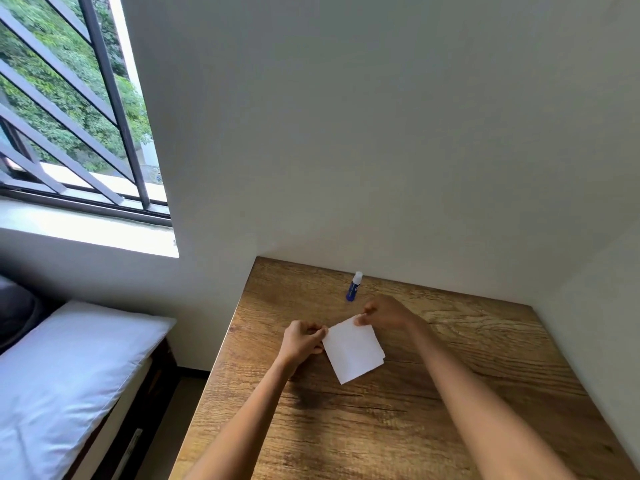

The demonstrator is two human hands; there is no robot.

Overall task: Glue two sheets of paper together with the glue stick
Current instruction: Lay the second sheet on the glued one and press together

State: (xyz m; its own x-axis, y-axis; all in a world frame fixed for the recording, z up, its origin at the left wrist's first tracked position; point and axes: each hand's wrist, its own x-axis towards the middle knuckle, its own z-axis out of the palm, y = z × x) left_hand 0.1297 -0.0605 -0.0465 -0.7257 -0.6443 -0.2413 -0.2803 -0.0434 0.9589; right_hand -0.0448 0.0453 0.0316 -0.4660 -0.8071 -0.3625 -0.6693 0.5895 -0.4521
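Observation:
Two small white paper sheets (353, 353) lie stacked on the wooden table (450, 393), the lower sheet's edge peeking out at the right. My left hand (301, 339) pinches the stack's left corner. My right hand (384, 311) pinches its far corner. A blue glue stick (354, 286) with a white cap stands upright near the wall, just beyond my right hand, untouched.
The table sits in a corner, with white walls (381, 133) behind it and to its right. To the left, lower down, is a bed with a white pillow (69, 375). A barred window (69, 98) is at the upper left.

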